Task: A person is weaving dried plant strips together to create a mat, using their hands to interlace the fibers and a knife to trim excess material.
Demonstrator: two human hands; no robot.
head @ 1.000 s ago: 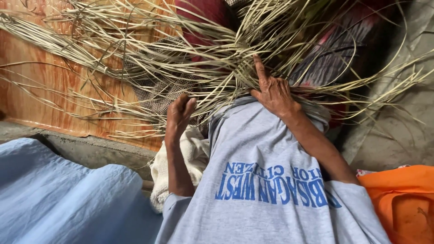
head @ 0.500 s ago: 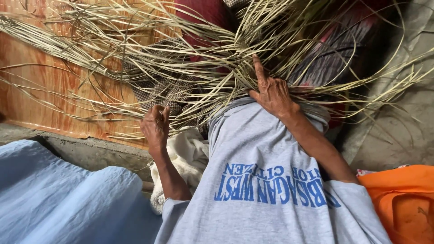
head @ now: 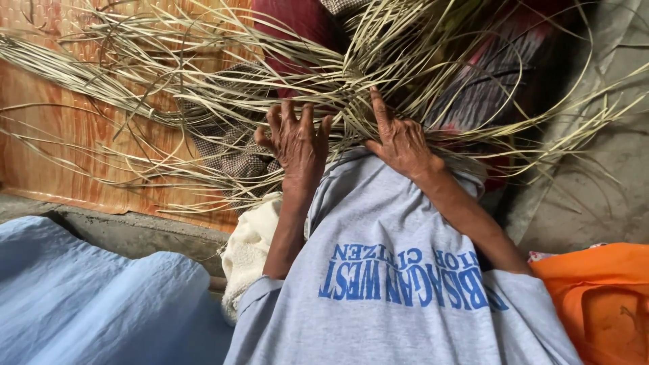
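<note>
Head view: both hands, left point(head: 297, 143) and right point(head: 400, 138), spread open (gripping nothing) on straw strips point(head: 351, 94).

A reddish-brown wooden board point(head: 61, 135) lies flat, its near edge resting on a grey concrete ledge point(head: 135, 233). Long pale dried straw strips point(head: 169, 101) sprawl loosely across the board, fanning out leftward, and a checked cloth point(head: 230, 152) lies under them.
</note>
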